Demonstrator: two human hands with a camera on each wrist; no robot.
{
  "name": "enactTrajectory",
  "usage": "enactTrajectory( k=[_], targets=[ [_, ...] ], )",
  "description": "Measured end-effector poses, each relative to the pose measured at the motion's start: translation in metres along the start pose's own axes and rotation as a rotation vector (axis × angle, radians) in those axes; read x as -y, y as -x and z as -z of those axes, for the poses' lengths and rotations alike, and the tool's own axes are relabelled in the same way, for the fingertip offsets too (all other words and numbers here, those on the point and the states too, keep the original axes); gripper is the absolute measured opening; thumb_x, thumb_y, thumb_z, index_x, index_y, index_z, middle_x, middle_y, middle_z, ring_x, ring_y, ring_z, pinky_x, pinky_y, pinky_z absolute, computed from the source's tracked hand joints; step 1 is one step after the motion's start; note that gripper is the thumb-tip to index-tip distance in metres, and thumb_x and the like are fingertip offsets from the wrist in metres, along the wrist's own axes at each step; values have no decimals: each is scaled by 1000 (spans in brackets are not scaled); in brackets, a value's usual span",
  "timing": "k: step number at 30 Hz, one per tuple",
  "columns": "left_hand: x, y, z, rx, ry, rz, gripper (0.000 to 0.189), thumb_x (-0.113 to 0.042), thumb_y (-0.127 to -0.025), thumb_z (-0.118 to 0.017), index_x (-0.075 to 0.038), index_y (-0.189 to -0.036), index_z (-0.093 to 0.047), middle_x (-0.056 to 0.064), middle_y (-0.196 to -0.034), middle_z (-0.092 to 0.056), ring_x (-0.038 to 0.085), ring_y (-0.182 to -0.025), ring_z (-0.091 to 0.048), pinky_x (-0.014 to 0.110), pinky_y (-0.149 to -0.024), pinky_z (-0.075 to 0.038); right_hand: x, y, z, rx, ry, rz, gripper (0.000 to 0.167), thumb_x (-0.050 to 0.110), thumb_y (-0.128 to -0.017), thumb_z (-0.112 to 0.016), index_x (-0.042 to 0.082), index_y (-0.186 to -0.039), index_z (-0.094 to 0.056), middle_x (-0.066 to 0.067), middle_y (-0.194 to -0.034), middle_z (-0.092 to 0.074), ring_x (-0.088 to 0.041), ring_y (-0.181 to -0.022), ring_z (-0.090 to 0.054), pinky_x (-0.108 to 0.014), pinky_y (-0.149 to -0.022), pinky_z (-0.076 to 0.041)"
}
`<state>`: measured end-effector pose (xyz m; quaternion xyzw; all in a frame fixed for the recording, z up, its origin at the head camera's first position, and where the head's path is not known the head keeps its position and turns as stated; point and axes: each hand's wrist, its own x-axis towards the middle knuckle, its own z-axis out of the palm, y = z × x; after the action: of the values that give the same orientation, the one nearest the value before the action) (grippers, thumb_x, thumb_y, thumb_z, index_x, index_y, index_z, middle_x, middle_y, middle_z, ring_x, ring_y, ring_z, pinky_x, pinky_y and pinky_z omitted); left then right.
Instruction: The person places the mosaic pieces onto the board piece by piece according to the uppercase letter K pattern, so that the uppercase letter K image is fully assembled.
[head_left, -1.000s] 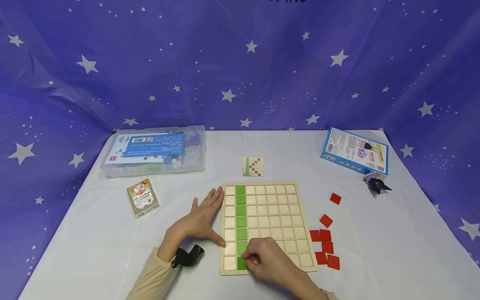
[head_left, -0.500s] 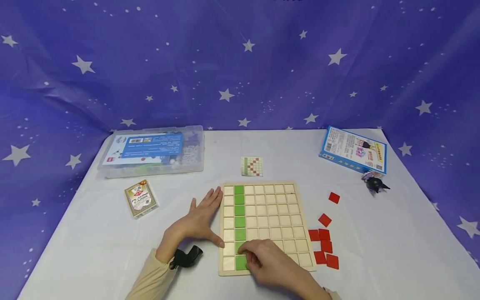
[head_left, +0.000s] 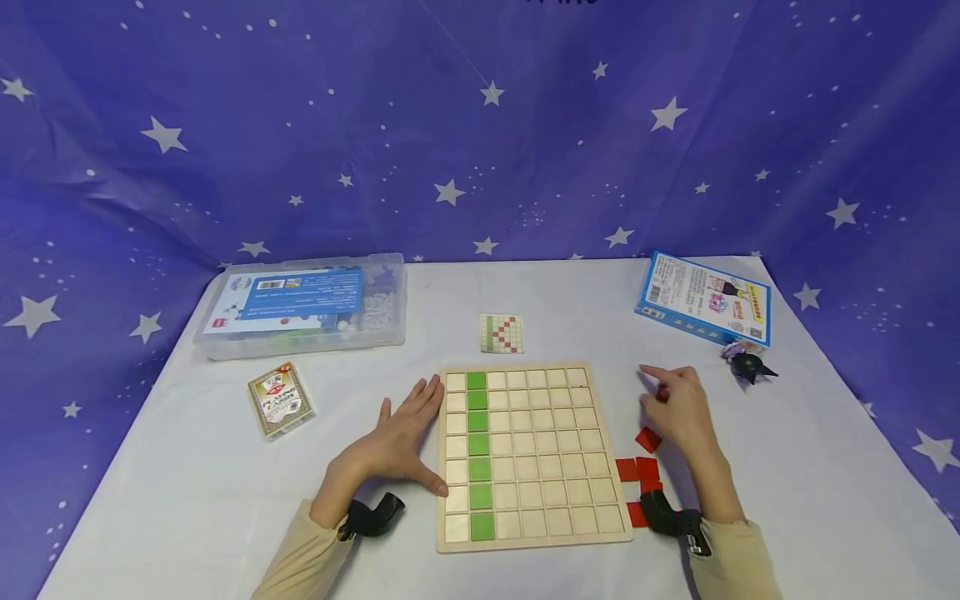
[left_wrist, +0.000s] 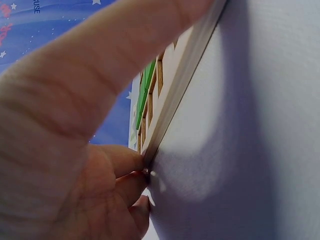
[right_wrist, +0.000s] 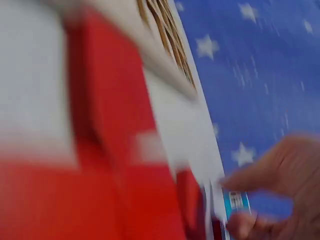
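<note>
Head view: our left hand (head_left: 397, 437) spreads against the board (head_left: 551, 467). Our right hand (head_left: 681, 410), finger and thumb apart, is at a red tile (head_left: 662, 392) right of it; we should pinch its edges, minding loose tiles (head_left: 647, 471). A blue box (head_left: 705, 298) lies beyond. Left wrist: we touch the board's side. Right wrist: blur hides contact.

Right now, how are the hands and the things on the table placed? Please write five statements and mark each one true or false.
1. The left hand touches the wooden board. True.
2. The green tiles fill the column at the board's right edge. False: they fill the second column from the left.
3. The playing card box lies left of the board. True.
4. The red tiles are all set in the board. False: they lie outside it, on its right side.
5. The right hand is on the green tiles. False: it is right of the board, near one of the red tiles.
</note>
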<state>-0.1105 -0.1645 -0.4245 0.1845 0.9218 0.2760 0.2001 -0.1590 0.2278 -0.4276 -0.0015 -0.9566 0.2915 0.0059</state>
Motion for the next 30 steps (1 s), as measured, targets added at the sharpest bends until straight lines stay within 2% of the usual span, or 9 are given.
enactTrajectory(
  k=[2, 4, 7, 10, 13, 17, 20, 25, 30],
  targets=[
    [0, 0, 0, 0, 5, -2, 137, -49, -55, -89, -1, -154, -8, 16, -162, -1, 37, -149, 0, 75, -106, 1, -15, -2, 11, 22, 34, -136, 45, 9, -84, -63, -5, -126, -59, -31, -105, -49, -39, -93, -47, -47, -76, -44],
    [0, 0, 0, -1, 8, -2, 136, -49, -55, -89, -1, -154, -8, 16, -162, -1, 37, -149, 0, 75, -106, 0, -28, -3, 20, 43, 57, -214, 45, 13, -84, -65, -6, -125, -59, -35, -108, -51, -43, -96, -47, -50, -77, -44],
    [0, 0, 0, -3, 14, -2, 136, -48, -55, -90, -1, -154, -9, 17, -162, -2, 37, -149, 0, 75, -106, 0, -41, -1, 30, 15, 29, -267, 39, 16, -84, -69, -7, -115, -64, -33, -106, -60, -43, -97, -51, -52, -78, -44],
    [0, 0, 0, -2, 15, -3, 136, -48, -55, -90, 0, -154, -8, 17, -162, -1, 37, -149, 0, 76, -106, 0, -45, 2, 33, -43, -23, -273, 32, 18, -84, -72, -7, -104, -65, -27, -94, -64, -34, -85, -53, -40, -70, -45],
    [0, 0, 0, 2, 16, -1, 136, -48, -56, -90, -1, -154, -8, 17, -162, -1, 37, -149, 1, 75, -106, 0, -40, 3, 31, -92, -83, -216, 29, 19, -87, -70, -5, -103, -68, -23, -94, -67, -20, -79, -54, -22, -63, -44],
    [-1, 0, 1, 7, 19, 7, 135, -48, -56, -89, -2, -154, -8, 16, -162, -1, 36, -150, 1, 74, -107, 1, -17, 1, 25, -55, -215, -73, 33, 17, -94, -61, -4, -118, -66, -26, -115, -66, -18, -95, -58, -10, -72, -41],
    [-1, 0, 1, 8, 15, 11, 135, -47, -56, -90, -2, -154, -8, 16, -162, -1, 36, -150, 1, 74, -107, 1, 7, -1, 16, 37, -320, 13, 33, 14, -94, -59, -5, -121, -64, -26, -117, -66, -21, -104, -61, -10, -79, -42],
    [-2, 0, 1, 7, -7, 14, 136, -48, -56, -89, -2, -154, -8, 16, -162, -1, 35, -150, 0, 74, -108, -1, 45, -6, -5, 150, -448, 94, 24, 13, -86, -70, -5, -102, -73, -21, -95, -73, -6, -80, -66, -18, -72, -50],
    [-2, 0, 1, 6, -4, 15, 136, -48, -56, -90, -2, -154, -8, 16, -162, -1, 35, -150, 0, 73, -108, 0, 77, -7, -32, 257, -460, 137, 16, 14, -82, -75, 1, -92, -77, -15, -93, -73, -10, -76, -65, -24, -68, -51]
  ],
)
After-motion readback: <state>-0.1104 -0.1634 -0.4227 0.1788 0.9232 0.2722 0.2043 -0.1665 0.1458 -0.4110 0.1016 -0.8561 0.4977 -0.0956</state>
